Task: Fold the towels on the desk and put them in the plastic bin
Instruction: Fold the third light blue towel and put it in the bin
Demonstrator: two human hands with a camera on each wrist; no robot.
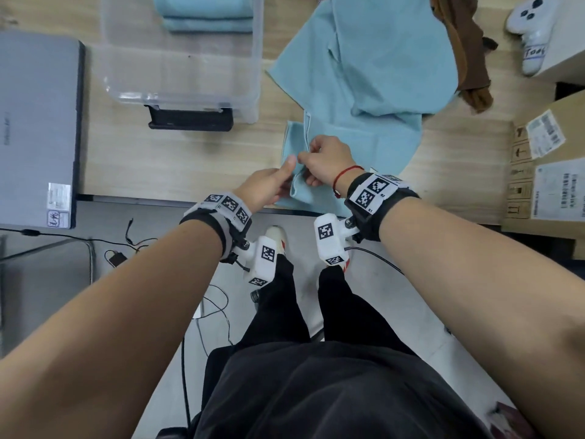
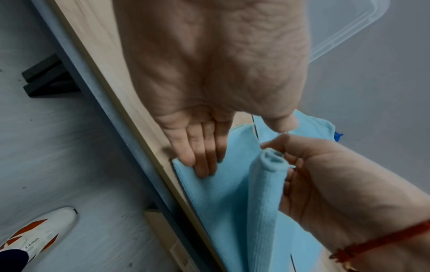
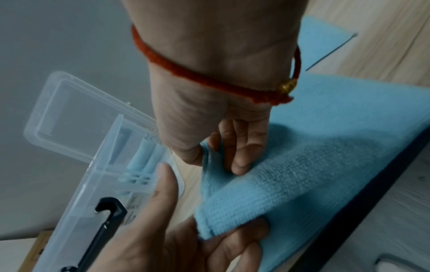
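Note:
A light blue towel (image 1: 380, 90) lies spread on the wooden desk (image 1: 158, 160), its near corner hanging over the front edge. Both hands work at that corner. My right hand (image 1: 326, 160) pinches a raised fold of the towel (image 3: 325, 147) between thumb and fingers (image 3: 242, 162). My left hand (image 1: 272, 185) lies with straight fingers (image 2: 202, 162) against the towel's edge (image 2: 221, 202), thumb lifted apart from it. The clear plastic bin (image 1: 177, 96) stands at the back left with folded blue towels (image 1: 205, 17) inside.
A brown cloth (image 1: 468, 49) lies on the towel's far right part. A closed grey laptop (image 1: 34, 122) sits at the left, a cardboard box (image 1: 544, 166) at the right, and a white controller (image 1: 531, 26) at the back right. The bin's black latch (image 1: 190, 118) faces me.

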